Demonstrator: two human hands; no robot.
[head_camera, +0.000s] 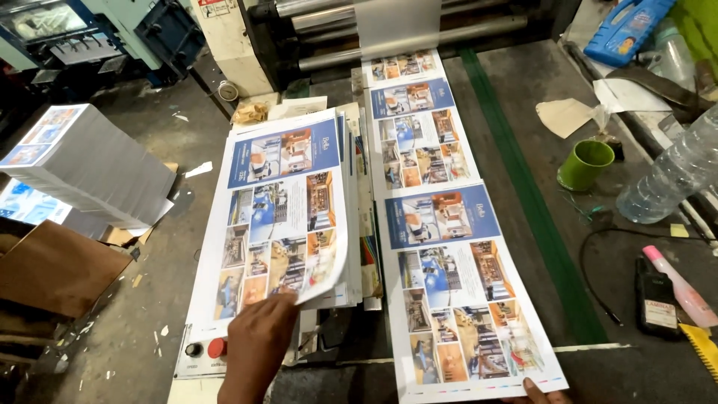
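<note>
A pile of printed sheets [288,217] lies on the table [523,97] before me, my left hand [258,348] on its near edge. Just right of it runs a long printed strip [441,224], coming from the rollers [351,30] behind; my right hand [535,390] touches its near end. Further right stand a cup [585,164] and a lying bottle [669,176]. Left, on the floor, sits another stack [82,164].

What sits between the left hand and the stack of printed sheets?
Nothing visible. The left hand already touches the stack of printed sheets, lifting the top sheet's near corner. The right hand rests on the printed strip.
</note>
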